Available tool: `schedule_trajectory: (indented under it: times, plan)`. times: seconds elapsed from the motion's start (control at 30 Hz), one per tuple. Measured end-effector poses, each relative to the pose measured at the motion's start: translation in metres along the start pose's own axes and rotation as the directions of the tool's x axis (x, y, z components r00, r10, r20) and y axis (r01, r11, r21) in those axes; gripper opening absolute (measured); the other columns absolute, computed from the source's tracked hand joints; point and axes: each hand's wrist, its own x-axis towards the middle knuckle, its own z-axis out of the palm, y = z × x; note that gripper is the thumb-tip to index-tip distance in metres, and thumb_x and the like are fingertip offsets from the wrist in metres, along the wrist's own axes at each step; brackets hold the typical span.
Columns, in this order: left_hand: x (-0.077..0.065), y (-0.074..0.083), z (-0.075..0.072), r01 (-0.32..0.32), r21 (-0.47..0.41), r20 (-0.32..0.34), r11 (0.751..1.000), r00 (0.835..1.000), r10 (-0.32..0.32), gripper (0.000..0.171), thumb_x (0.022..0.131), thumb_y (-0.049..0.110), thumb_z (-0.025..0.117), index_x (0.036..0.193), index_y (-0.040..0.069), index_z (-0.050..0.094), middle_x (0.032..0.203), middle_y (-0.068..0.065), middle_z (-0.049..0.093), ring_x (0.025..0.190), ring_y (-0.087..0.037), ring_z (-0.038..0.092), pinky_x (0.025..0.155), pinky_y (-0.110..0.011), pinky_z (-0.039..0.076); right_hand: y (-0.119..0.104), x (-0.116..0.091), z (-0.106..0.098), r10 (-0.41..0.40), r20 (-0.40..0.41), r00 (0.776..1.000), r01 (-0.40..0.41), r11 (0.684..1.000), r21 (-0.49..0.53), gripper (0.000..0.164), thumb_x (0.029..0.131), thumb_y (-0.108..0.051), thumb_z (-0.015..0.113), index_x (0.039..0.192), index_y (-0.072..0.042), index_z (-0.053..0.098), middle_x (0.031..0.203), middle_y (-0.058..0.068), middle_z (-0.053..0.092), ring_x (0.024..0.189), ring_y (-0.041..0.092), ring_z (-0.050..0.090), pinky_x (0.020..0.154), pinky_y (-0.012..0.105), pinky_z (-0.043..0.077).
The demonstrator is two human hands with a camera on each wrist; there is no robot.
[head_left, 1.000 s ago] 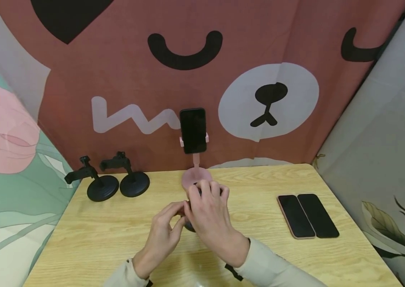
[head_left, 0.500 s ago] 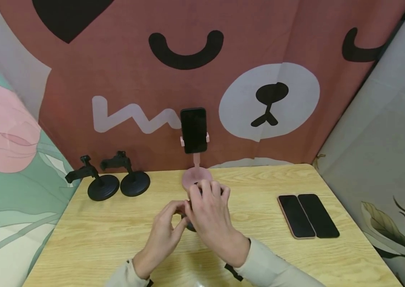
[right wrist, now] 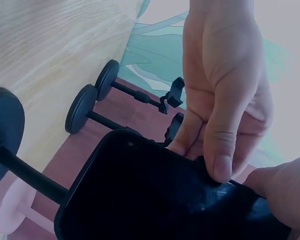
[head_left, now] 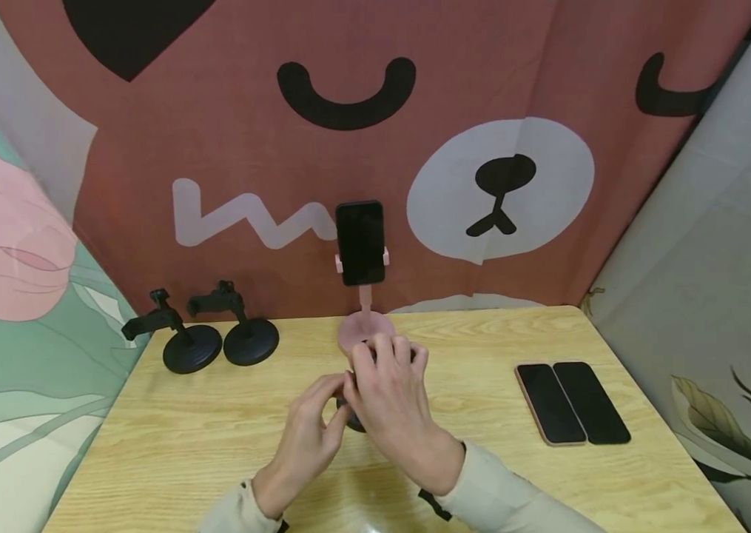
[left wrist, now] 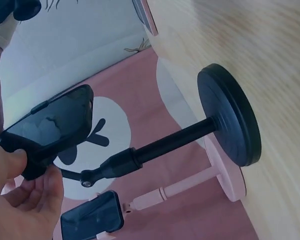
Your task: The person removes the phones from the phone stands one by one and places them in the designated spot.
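In the head view my left hand (head_left: 302, 437) and right hand (head_left: 391, 407) meet at the table's middle, mostly covering a black phone stand (head_left: 355, 422). The left wrist view shows its round base (left wrist: 230, 115) on the table and its pole (left wrist: 175, 142) rising to a black clamp (left wrist: 36, 167). A black phone (left wrist: 60, 122) sits at this clamp, tilted. My left thumb and fingers pinch the clamp at the phone's edge. My right hand grips the phone's upper part; in the right wrist view its thumb (right wrist: 290, 192) lies along the phone's edge. Part of the clamp is hidden.
Behind the hands a pink stand (head_left: 365, 326) holds another phone (head_left: 359, 243) upright. Two black stands (head_left: 192, 349) without phones stand at the back left. Two phones (head_left: 571, 402) lie side by side at the right of the wooden table (head_left: 468, 474).
My left hand has shifted very slightly to the right in the head view. The right hand keeps its hold, and the other stands and phones stay where they were.
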Motion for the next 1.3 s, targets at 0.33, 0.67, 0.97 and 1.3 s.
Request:
schedule_trajectory:
  times: [0.33, 0.67, 0.97, 1.3]
  plan:
    - [-0.004, -0.001, 0.000, 0.007, -0.114, -0.032, 0.993, 0.999, -0.010, 0.040, 0.084, -0.008, 0.076, 0.119, 0.011, 0.071, 0.110, -0.002, 0.074, 0.089, -0.015, 0.070, 0.079, -0.032, 0.061, 0.004, -0.001, -0.003, 0.009, 0.029, 1.000, -0.010, 0.999, 0.036, 0.033, 0.078, -0.019, 0.085, 0.080, -0.015, 0.053, 0.084, 0.002, 0.050, 0.077, 0.023, 0.039, 0.072, 0.038, 0.029]
    - [-0.005, -0.005, -0.002, 0.005, -0.106, -0.033, 0.994, 0.999, -0.009, 0.035, 0.086, -0.006, 0.075, 0.117, 0.009, 0.072, 0.108, -0.002, 0.074, 0.090, -0.013, 0.070, 0.080, -0.029, 0.060, 0.003, 0.000, -0.004, 0.007, 0.041, 0.999, -0.009, 0.999, 0.047, 0.034, 0.077, -0.021, 0.087, 0.080, -0.015, 0.054, 0.084, 0.001, 0.050, 0.078, 0.022, 0.040, 0.072, 0.037, 0.028]
    - [-0.003, -0.009, -0.004, -0.013, -0.117, -0.024, 0.993, 1.000, 0.010, 0.033, 0.088, -0.007, 0.072, 0.117, 0.006, 0.071, 0.108, -0.004, 0.074, 0.092, -0.013, 0.070, 0.080, -0.028, 0.060, 0.005, 0.000, -0.004, -0.019, 0.042, 0.999, 0.016, 0.998, 0.063, 0.033, 0.077, -0.021, 0.087, 0.081, -0.016, 0.055, 0.083, 0.000, 0.049, 0.078, 0.021, 0.040, 0.071, 0.036, 0.029]
    - [-0.002, -0.016, -0.005, -0.009, -0.115, -0.010, 0.993, 1.000, 0.008, 0.032, 0.088, -0.009, 0.072, 0.115, 0.007, 0.071, 0.110, -0.005, 0.074, 0.091, -0.016, 0.071, 0.082, -0.028, 0.060, 0.009, 0.001, -0.004, -0.075, 0.032, 0.997, 0.069, 0.986, 0.155, 0.030, 0.076, -0.020, 0.086, 0.087, -0.017, 0.058, 0.087, -0.002, 0.051, 0.079, 0.020, 0.040, 0.075, 0.037, 0.033]
